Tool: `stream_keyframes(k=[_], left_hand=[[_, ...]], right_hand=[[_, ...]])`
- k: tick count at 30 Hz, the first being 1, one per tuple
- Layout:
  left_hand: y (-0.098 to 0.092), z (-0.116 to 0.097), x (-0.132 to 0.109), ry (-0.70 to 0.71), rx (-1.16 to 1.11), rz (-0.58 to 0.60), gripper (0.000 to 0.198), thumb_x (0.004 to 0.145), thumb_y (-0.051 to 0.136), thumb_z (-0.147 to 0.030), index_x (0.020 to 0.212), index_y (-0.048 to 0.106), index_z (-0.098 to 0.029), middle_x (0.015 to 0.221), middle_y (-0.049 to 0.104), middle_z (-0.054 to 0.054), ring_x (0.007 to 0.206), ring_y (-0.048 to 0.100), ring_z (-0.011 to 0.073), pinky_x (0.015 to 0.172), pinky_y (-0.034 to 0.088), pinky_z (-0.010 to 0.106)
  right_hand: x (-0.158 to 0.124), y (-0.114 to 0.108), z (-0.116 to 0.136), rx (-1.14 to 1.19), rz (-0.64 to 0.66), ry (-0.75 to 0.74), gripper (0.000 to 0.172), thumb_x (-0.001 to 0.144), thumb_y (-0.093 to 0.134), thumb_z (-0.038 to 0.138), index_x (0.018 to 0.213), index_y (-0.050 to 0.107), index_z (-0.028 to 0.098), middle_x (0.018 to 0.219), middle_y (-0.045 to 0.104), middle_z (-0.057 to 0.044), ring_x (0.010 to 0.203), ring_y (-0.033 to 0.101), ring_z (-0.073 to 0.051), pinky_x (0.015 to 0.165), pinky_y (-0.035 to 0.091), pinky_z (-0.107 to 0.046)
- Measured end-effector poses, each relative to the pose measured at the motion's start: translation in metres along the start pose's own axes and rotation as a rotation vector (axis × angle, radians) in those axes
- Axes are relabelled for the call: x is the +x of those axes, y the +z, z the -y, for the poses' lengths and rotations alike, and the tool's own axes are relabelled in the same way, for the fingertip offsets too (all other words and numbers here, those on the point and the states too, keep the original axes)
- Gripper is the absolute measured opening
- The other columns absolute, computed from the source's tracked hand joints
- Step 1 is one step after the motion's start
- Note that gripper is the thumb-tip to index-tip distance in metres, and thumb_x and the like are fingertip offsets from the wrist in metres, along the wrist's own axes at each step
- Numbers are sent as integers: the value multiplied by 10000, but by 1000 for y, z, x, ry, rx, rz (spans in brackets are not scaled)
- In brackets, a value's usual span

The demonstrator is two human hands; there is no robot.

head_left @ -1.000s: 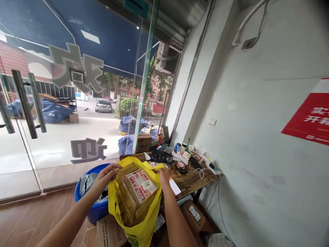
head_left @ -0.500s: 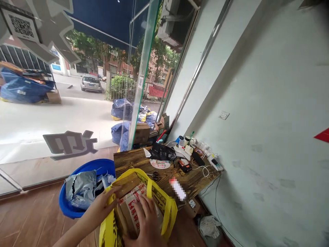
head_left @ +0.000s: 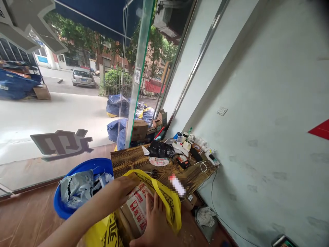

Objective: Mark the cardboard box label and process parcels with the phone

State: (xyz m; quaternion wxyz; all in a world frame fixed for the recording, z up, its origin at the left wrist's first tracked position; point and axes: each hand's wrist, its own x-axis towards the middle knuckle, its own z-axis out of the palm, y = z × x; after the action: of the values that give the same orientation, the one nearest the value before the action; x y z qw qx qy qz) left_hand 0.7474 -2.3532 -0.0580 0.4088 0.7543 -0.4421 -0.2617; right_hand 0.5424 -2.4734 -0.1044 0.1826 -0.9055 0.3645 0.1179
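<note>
Brown box (head_left: 135, 208) sits diagonally, long axis unclear, under hands (head_left: 119, 192) (head_left: 157, 224): right spread, left uncertain.

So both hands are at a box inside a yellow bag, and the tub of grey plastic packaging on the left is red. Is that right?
Not quite: the tub is blue, not red, as the head view shows. The left hand and right hand are indeed at the box inside the yellow bag.
</note>
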Motion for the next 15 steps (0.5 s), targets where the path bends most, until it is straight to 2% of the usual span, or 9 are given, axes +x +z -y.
stream_keyframes(k=[1,3,5,6,8,10,13,15], left_hand=[[13,-2,10,27,166,105,433,592,637,-113,998,715,-241,1171,661,89,1106,591,303,985,437,362],[32,3,23,-15,362,186,653,498,621,-57,1146,660,-128,1245,591,199,1196,517,380,1023,409,441],[40,17,27,-90,442,168,873,444,658,-77,1306,528,-32,1238,558,273,1205,484,447,1014,398,521],[40,24,27,-103,478,165,948,447,670,-103,1367,454,-23,1236,552,279,1195,489,453,1003,402,537],[38,35,26,-106,546,148,932,518,648,-147,1411,398,-50,1222,560,260,1150,527,428,966,429,532],[35,39,27,-91,604,113,796,601,593,-166,1378,449,-67,1177,582,238,1098,558,400,931,452,513],[32,40,33,-36,659,46,690,669,570,-229,1341,499,-94,1190,587,202,1145,527,365,994,414,479],[29,42,39,-4,680,3,674,697,566,-272,1351,497,-124,1229,584,168,1185,505,329,1050,369,441]], right_hand=[[3,6,-1,-18,-5,13,1459,231,903,414,1498,241,123,1557,106,-287,1396,114,-531,1121,146,-652],[6,16,-4,-39,-25,3,1497,189,901,417,1501,237,135,1560,126,-278,1391,112,-546,1119,135,-660],[8,20,-9,-46,-38,-47,1544,193,866,564,1515,174,166,1569,128,-253,1396,100,-543,1109,111,-679],[7,19,-11,-55,-41,-75,1554,208,831,646,1520,142,177,1570,130,-246,1399,98,-538,1107,95,-683],[6,11,-11,-85,-25,-93,1566,216,798,708,1521,123,169,1561,152,-260,1395,111,-539,1110,76,-678],[7,1,-8,-106,-8,-98,1551,241,805,699,1518,135,128,1544,169,-293,1393,122,-539,1122,84,-654],[13,-10,-1,-109,65,-95,1564,257,842,639,1513,99,78,1531,148,-333,1390,122,-544,1118,93,-656],[21,-11,3,-64,81,-113,1556,260,848,621,1514,103,80,1544,110,-321,1398,62,-547,1106,58,-682]])
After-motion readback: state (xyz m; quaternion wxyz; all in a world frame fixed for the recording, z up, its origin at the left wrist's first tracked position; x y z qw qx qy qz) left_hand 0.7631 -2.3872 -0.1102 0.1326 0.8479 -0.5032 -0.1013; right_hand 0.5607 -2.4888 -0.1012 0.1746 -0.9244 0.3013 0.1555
